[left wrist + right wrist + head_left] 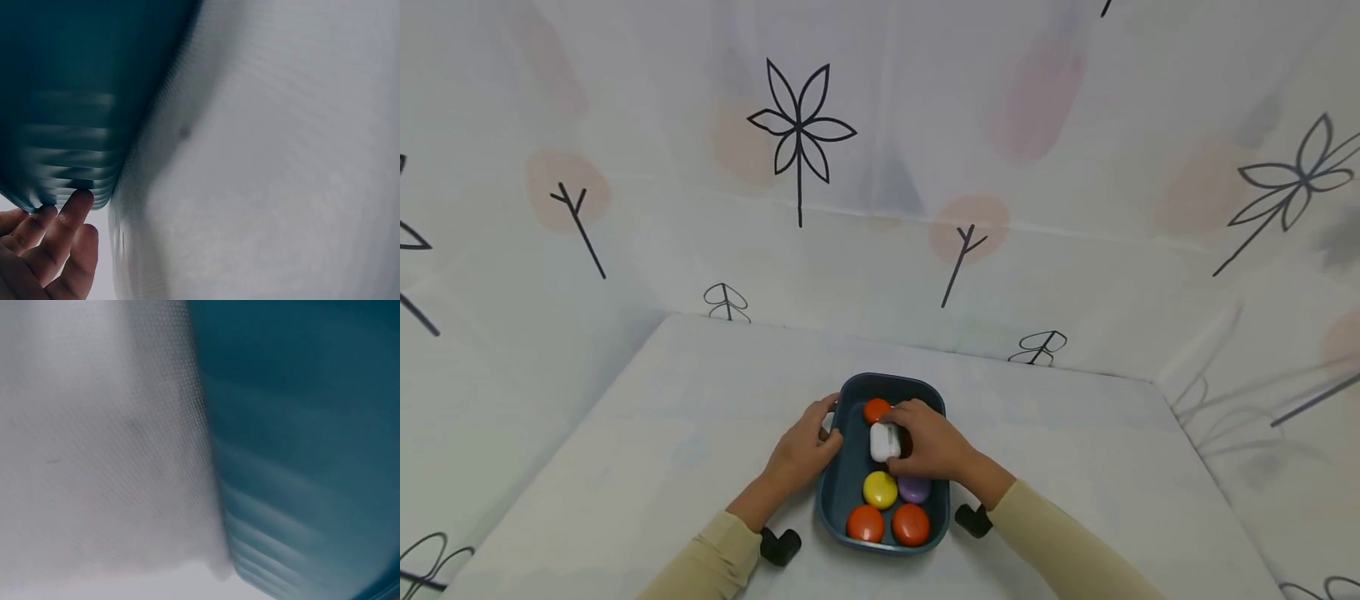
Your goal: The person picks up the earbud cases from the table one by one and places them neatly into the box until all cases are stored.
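Observation:
A dark teal rectangular tray (846,475) with rounded corners lies in front of me in the head view. My left hand (801,450) is at its left side, thumb by the rim. In the left wrist view the fingertips (80,199) touch the ribbed outer wall, loosely bent. Reaching over the right rim, my right hand (934,442) pinches a small white rounded case (884,442) between thumb and fingers, inside the tray. Around it lie a red-orange disc (876,410), a yellow disc (880,490), a purple disc (914,489) and two larger red-orange discs (866,524). The right wrist view shows no fingers.
A white cloth (685,467) covers the table, with a patterned sheet (880,167) behind. Black wrist-worn pieces show beside the left sleeve (780,547) and the right sleeve (973,521). The table's left and right edges slope towards the back.

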`<state>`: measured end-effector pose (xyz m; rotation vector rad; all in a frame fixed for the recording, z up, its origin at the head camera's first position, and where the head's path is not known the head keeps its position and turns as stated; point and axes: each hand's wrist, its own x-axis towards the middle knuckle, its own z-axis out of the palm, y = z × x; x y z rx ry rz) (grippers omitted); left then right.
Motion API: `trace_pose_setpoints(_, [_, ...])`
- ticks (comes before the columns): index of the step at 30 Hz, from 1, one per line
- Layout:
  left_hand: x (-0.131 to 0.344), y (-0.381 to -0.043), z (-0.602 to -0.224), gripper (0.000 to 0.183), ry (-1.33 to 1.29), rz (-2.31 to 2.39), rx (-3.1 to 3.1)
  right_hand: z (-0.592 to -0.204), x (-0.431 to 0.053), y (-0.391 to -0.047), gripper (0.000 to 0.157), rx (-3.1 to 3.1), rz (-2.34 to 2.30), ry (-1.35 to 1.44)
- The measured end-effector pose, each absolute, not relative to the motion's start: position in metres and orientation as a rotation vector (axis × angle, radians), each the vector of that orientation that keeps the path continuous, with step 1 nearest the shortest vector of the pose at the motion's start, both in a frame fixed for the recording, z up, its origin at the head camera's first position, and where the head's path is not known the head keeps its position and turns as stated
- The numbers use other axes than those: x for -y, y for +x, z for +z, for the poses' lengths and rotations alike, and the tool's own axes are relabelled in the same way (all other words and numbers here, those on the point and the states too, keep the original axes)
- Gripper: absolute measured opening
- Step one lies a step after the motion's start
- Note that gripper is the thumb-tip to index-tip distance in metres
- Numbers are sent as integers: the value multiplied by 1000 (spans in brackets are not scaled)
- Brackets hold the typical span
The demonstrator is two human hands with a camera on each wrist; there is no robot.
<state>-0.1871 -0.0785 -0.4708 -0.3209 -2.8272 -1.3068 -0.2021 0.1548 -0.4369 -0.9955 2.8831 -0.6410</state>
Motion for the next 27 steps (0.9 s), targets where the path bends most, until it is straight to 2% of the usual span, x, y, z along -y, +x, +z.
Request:
trace_pose_setpoints(17, [76,-184,-472,58,-291,-1311,2813,-425,-171,-200,51,-2958,-771,-999])
trace_pose_setpoints(27, [74,-183,-470,57,-303,-1263,2808,-411,-189,-203,53,-3029,-823,-876])
